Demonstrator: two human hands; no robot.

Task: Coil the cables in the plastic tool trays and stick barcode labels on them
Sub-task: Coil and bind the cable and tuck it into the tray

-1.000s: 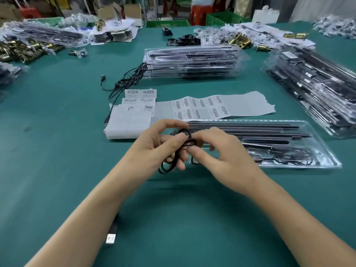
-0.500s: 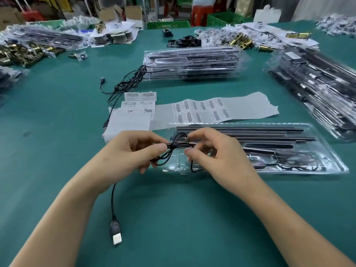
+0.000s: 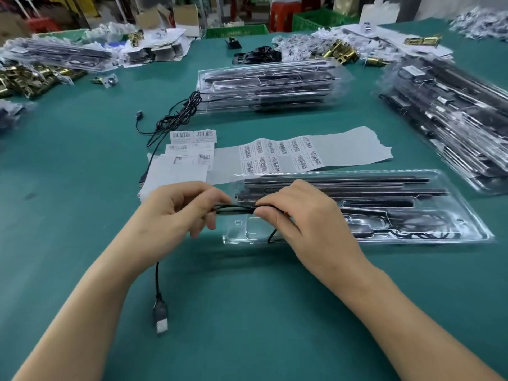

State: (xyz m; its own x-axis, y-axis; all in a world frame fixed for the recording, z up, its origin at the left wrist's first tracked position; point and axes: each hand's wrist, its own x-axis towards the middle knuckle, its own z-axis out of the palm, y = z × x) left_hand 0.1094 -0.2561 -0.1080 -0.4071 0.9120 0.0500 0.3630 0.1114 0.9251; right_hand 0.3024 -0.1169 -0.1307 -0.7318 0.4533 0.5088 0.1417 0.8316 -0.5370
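A thin black cable (image 3: 236,209) is stretched flat between my two hands, folded into a few strands. My left hand (image 3: 176,213) pinches its left end and my right hand (image 3: 299,215) pinches its right end. The cable's USB plug (image 3: 160,316) hangs below my left wrist and lies on the green table. Right behind my hands lies a clear plastic tool tray (image 3: 467,229) holding long black tools and another coiled cable. A strip of barcode labels (image 3: 277,155) lies beyond the tray on its backing paper.
A stack of filled trays (image 3: 269,83) stands at the back centre with a loose tangle of black cable (image 3: 176,116) at its left. More stacked trays (image 3: 450,116) lie at the right. Brass parts and papers crowd the far edges. White label sheets (image 3: 181,171) lie left of the tray.
My hands have pulled apart, flattening the cable's loop into straight strands between them. The USB plug end has dropped further out from under my left wrist onto the table.
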